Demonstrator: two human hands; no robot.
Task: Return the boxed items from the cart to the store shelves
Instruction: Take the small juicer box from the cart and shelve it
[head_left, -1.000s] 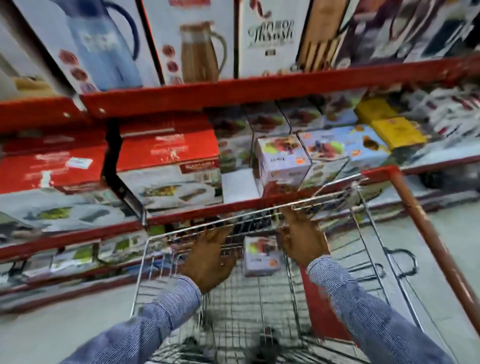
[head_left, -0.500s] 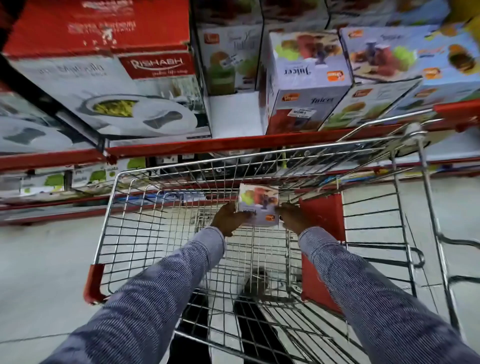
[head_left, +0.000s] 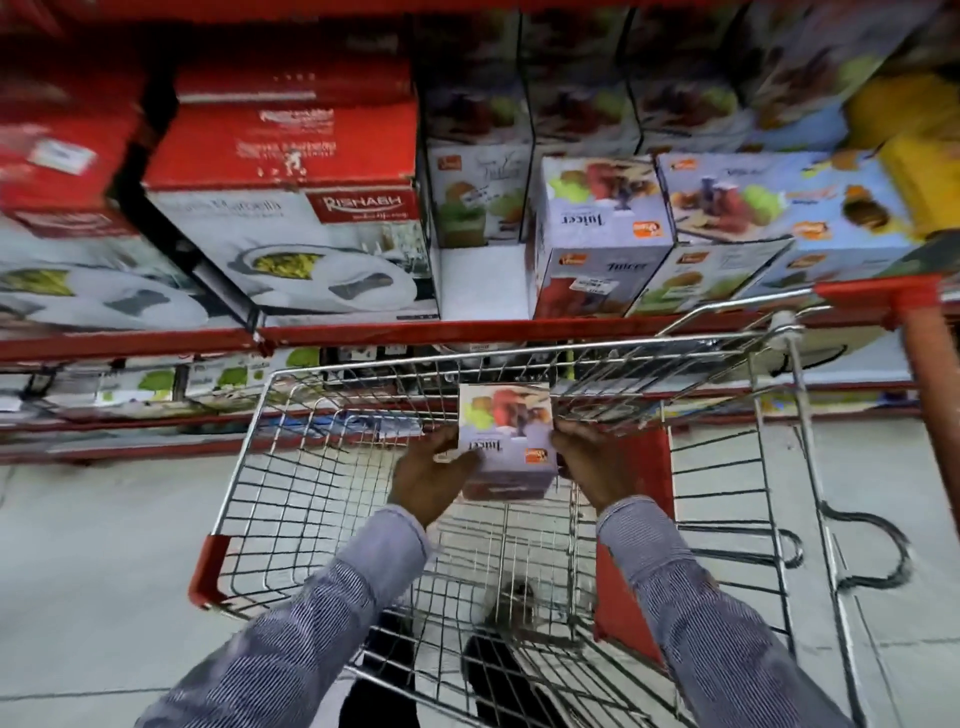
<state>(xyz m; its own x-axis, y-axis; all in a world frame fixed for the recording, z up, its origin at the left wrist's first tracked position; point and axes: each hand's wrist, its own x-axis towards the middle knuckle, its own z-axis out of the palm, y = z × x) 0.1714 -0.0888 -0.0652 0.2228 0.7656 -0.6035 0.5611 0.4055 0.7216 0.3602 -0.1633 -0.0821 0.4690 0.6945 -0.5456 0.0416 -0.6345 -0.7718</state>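
Both hands clasp a pale, fruit-printed juicer box.

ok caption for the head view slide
Both hands, left and right, lift a juicer box from the wire cart.

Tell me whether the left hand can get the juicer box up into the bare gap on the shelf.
Probably yes: left hand already grips the juicer box with the right hand, and the gap above the cart rim looks unobstructed.

Both arms extended forward, sleeves striped. Left hand and right hand face each other, palms inward, fingers clamped on opposite sides of a box.
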